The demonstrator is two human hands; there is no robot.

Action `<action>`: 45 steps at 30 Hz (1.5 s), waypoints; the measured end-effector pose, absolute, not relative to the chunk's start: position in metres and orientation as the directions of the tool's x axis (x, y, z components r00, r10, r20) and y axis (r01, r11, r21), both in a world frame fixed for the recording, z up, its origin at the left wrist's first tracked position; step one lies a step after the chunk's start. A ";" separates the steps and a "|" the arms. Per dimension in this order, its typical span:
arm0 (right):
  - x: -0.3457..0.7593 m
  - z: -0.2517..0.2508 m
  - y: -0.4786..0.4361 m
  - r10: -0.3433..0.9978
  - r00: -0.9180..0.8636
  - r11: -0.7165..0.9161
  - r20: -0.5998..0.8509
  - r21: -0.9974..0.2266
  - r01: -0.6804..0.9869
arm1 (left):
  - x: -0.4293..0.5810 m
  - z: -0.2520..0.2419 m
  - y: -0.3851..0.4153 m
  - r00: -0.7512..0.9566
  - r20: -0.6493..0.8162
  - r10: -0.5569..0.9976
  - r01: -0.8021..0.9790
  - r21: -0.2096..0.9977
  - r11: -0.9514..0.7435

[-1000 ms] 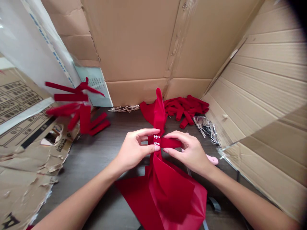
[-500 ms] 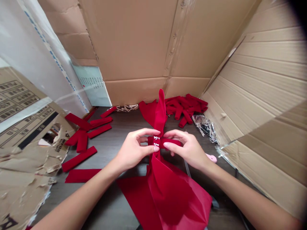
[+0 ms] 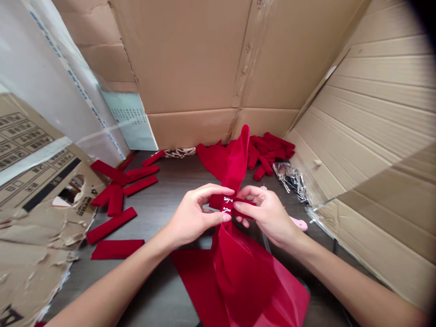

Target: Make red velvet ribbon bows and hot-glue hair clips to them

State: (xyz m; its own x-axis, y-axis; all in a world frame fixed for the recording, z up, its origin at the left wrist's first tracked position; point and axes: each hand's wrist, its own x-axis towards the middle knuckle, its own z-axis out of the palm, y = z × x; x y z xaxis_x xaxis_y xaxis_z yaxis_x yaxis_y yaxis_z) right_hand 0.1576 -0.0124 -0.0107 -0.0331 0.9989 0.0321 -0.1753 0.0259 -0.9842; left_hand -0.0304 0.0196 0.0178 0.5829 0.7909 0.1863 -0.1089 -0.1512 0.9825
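Observation:
A large red velvet bow (image 3: 238, 268) is pinched at its waist between both hands above a dark table (image 3: 160, 213). A narrow red strip with small silver clips (image 3: 226, 204) wraps the waist. My left hand (image 3: 195, 215) grips the strip's left side with thumb and fingers closed. My right hand (image 3: 267, 211) pinches its right end. One bow tail (image 3: 238, 159) stands upward behind the hands; the wider folds hang down toward me.
Several loose red strips (image 3: 119, 195) lie on the table at the left. A heap of red strips (image 3: 265, 152) lies at the back, shiny silver wires (image 3: 293, 179) beside it. A pink object (image 3: 299, 223) peeks out behind my right hand. Cardboard walls (image 3: 368, 118) enclose the space.
A second ago red strips were flying at the left; they now lie on the table. The bow has tilted right and both hands have shifted slightly right.

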 end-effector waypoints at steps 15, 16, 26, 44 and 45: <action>0.164 -0.013 -0.010 0.995 -0.089 -0.055 -0.037 -0.974 -0.218 | -0.034 0.015 0.025 0.536 0.193 0.822 -0.128 0.981 -0.147; 0.163 -0.013 -0.010 0.995 -0.091 -0.053 -0.035 -0.976 -0.210 | -0.034 0.015 0.025 0.547 0.194 0.814 -0.117 0.981 -0.156; 0.148 -0.013 -0.017 1.000 0.004 -0.001 -0.002 -0.961 -0.278 | -0.033 0.016 0.020 0.521 0.265 0.812 -0.002 0.951 -0.309; 0.143 -0.017 -0.024 0.997 0.061 -0.014 -0.038 -0.938 -0.346 | -0.030 0.016 0.017 0.533 0.225 0.816 -0.039 0.970 -0.242; 0.143 -0.016 -0.025 0.997 0.058 -0.025 -0.049 -0.932 -0.360 | -0.030 0.015 0.018 0.538 0.243 0.807 -0.032 0.963 -0.269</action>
State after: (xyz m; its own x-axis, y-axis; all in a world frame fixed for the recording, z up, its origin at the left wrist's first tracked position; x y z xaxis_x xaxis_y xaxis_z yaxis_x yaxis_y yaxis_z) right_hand 0.1426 -0.0245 -0.0164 0.0577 0.9971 -0.0493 -0.3604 -0.0253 -0.9325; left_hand -0.0300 0.0182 0.0154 0.5385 0.8068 0.2433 -0.0323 -0.2687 0.9627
